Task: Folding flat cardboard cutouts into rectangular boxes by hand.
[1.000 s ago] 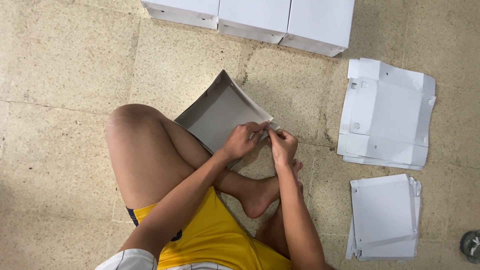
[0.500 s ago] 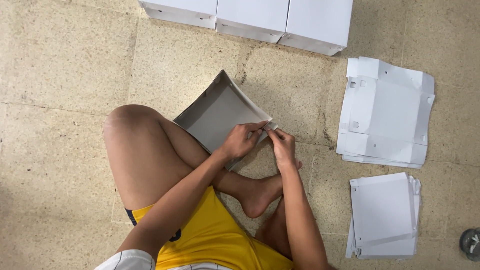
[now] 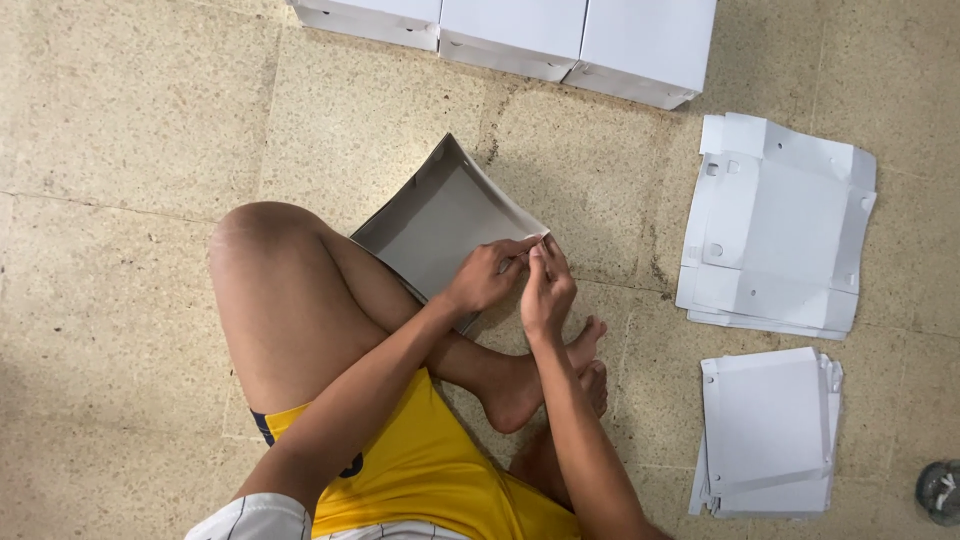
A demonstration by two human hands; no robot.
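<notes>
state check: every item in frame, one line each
left hand: pinching the box's near corner
right hand: pinching the same corner
half-folded box: open, walls raised, resting on floor
finished white boxes: assembled, in a row
larger flat blanks: unfolded, stacked
smaller flat blanks: unfolded, stacked

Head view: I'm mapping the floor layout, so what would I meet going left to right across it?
Bent knee → half-folded grey box → left hand → right hand → flat white cardboard stacks → dark round object at the edge.
</notes>
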